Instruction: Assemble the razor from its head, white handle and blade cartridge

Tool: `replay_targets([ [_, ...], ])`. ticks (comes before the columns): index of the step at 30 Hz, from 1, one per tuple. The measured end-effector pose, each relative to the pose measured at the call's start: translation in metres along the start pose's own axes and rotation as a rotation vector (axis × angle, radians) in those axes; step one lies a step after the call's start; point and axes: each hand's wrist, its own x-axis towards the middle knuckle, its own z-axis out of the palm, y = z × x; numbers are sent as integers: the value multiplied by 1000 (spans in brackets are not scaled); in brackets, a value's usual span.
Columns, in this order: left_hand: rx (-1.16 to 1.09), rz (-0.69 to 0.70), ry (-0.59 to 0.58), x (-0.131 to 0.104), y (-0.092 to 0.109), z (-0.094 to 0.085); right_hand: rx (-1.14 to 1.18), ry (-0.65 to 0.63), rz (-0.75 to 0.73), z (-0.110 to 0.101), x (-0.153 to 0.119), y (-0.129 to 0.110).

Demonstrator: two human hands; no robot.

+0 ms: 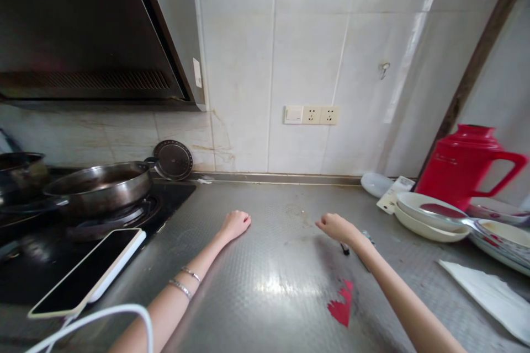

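On the grey metal countertop [265, 265] my left hand [236, 224] rests closed in a loose fist, with nothing visible in it. Two silver bracelets [185, 282] circle that forearm. My right hand [334, 226] is also closed, low over the counter to the right of the middle; its fingers curl inward and nothing shows in them. A small black object [345, 250] lies just beneath the right wrist. Nearer the front is a torn red piece [342, 303], flat on the metal between my forearms.
A steel pan [101, 190] stands on the black stove at left, beside a phone [89, 273] with a white cable [124, 309]. At right are a red thermos [459, 165], stacked dishes [430, 215] and a white sheet [488, 292]. Sockets [321, 115] are on the wall.
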Motion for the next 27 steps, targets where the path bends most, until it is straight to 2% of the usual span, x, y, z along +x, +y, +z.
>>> replay_targets([
  [4, -4, 3, 1, 0, 1, -1, -69, -34, 71, -3, -17, 17],
  [8, -4, -7, 2, 0, 1, -1, -85, -87, 108, 3, -26, 19],
  [15, -4, 4, 7, -1, 0, 0, -108, -100, 126, 11, -26, 18],
  [27, 3, 17, 24, -1, -1, 1, -98, -71, 148, 10, -28, 23],
])
